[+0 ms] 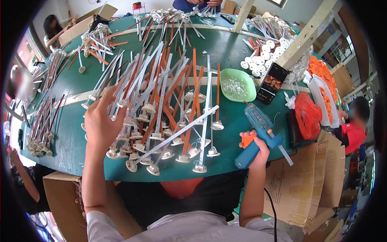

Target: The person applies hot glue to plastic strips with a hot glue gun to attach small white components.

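My right hand (258, 148) grips a blue glue gun (261, 129) with an orange trigger, held over the near right edge of the green table (229, 48). My left hand (100, 121) reaches with spread fingers onto a big pile of white and orange flat wire leads with round white sockets (161, 105) at their ends. Its fingertips touch the leads at the pile's left side. One long white lead lies diagonally across the pile's front.
A light green bowl (238, 84) of small white parts and a black phone (272, 82) lie right of the pile. An orange mesh bag (308, 115), a white tray (322, 99) and more lead bundles (40, 129) ring the table. Cardboard boxes (306, 181) stand below. Other people sit around.
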